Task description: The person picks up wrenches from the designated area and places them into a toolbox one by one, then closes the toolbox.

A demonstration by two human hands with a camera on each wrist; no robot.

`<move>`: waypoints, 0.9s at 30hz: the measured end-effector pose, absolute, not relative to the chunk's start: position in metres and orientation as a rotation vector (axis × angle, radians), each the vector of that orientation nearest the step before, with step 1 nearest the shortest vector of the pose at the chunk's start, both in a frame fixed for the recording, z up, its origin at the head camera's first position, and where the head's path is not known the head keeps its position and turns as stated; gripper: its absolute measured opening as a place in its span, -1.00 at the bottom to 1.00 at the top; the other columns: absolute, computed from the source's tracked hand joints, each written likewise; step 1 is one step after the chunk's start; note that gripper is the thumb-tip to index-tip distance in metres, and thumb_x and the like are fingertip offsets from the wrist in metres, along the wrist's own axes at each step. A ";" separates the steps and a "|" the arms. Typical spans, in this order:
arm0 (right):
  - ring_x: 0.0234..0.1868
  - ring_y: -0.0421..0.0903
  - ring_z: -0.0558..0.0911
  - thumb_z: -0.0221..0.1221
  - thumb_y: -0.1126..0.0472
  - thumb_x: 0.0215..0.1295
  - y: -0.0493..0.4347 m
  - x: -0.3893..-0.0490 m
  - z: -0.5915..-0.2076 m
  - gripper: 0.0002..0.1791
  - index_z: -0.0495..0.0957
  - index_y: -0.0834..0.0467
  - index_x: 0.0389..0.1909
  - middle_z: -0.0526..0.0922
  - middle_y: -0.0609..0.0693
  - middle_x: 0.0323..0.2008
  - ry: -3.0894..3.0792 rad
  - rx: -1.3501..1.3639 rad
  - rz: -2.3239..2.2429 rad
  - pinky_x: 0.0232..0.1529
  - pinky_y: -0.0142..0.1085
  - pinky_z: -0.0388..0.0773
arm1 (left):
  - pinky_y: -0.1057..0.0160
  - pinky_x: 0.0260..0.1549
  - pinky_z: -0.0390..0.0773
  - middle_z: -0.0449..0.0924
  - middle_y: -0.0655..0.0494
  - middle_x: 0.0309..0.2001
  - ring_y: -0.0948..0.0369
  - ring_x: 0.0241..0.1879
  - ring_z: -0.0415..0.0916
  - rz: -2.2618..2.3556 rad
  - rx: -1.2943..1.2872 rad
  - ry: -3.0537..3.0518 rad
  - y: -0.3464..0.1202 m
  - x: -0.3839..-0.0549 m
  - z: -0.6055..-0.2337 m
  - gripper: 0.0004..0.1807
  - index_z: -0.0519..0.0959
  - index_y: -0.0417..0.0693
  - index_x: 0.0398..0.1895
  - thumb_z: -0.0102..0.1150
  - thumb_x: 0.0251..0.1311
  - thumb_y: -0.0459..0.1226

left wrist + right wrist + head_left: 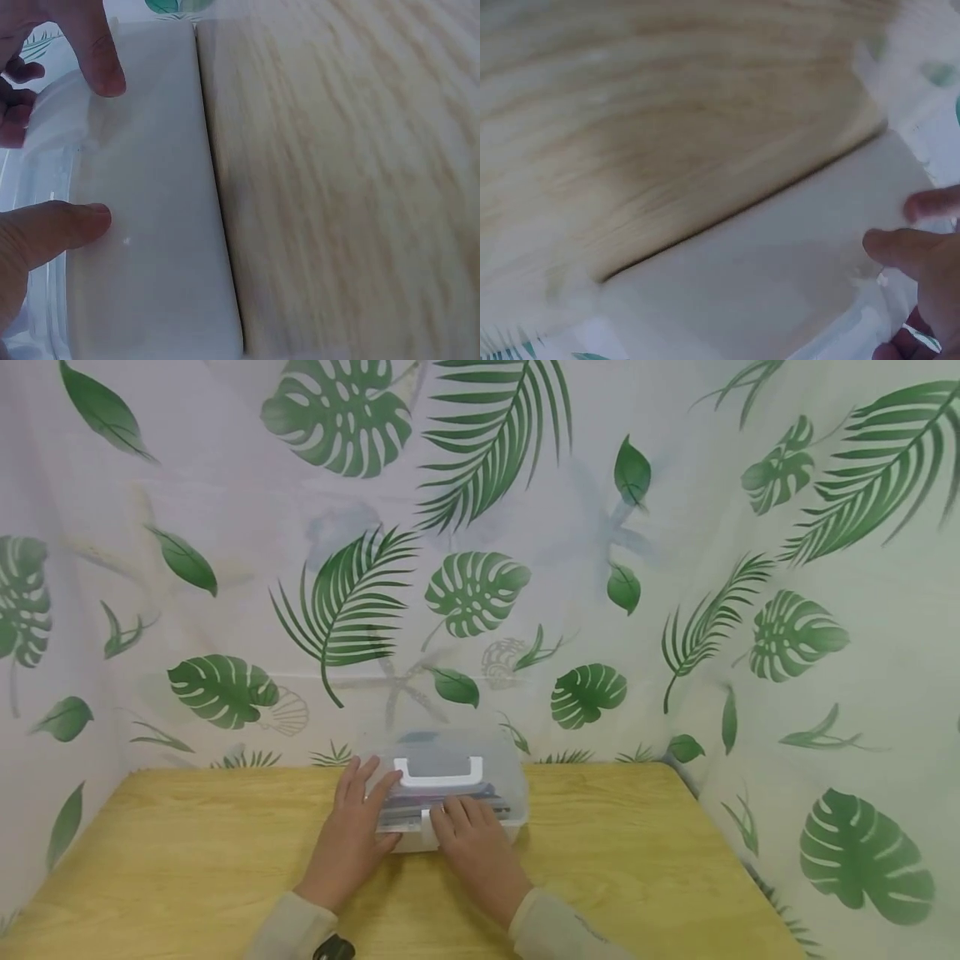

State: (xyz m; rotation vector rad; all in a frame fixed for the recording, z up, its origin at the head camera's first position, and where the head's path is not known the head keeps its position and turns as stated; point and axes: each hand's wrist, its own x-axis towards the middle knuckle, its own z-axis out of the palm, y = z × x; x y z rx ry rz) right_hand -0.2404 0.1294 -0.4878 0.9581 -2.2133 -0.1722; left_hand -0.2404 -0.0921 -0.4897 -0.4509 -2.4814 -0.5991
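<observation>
A storage box with a white base (150,225) and clear lid (510,777) stands on the table, a white carry handle (438,781) on top. Long thin items (405,814) show blurred through the lid. My left hand (352,835) rests on the lid's left side with fingers spread, its thumb against the front wall. At the front middle is a white latch (64,112). My right hand (476,843) holds this latch, fingertips curled at its upper edge and thumb (900,247) on the base's front wall below.
The wooden table (637,860) extends around the box on both sides and in front. Behind it hangs a white cloth (487,710) with a green leaf print, which continues along the left and right sides. A dark band (333,947) sits at the left sleeve.
</observation>
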 end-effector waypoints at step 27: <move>-0.26 -0.06 0.35 0.15 0.29 0.40 0.112 -0.236 -0.501 -0.81 0.30 0.10 -0.30 0.33 -0.03 -0.30 -2.276 0.914 -0.302 -0.16 -0.23 0.39 | -0.03 -0.20 0.76 0.40 -0.20 0.37 -0.22 0.45 0.23 -0.551 -0.499 -2.477 -0.100 -0.229 -0.476 -0.17 0.52 0.01 0.16 0.77 -0.29 -0.33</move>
